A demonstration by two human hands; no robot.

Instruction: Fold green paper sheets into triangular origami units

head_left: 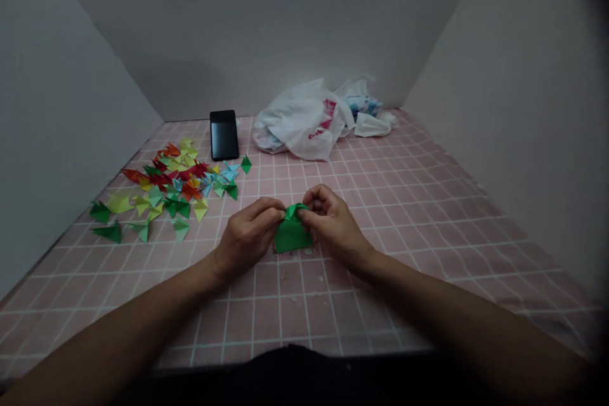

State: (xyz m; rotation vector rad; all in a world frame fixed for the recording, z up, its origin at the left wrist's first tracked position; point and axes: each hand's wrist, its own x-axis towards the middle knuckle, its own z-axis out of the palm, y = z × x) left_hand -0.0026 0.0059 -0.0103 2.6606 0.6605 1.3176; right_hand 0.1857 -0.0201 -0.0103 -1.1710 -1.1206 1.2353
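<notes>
Between my hands is a small folded piece of green origami paper (295,210). My left hand (252,228) pinches its left end, thumb and fingertips together. My right hand (333,222) pinches the right end, with the other fingers curled in. Just below lies a flat green paper area (293,238) with a straight near edge. Whether it is part of the folded piece or a separate sheet under it, I cannot tell. The fingertips hide parts of the folds.
To the left lies a loose spread of folded paper pieces (178,174) in red, orange, yellow, green and blue. A black phone (224,135) lies behind them. White plastic bags (304,117) sit by the back wall. Pale walls enclose the pink checked tablecloth (404,203) on three sides.
</notes>
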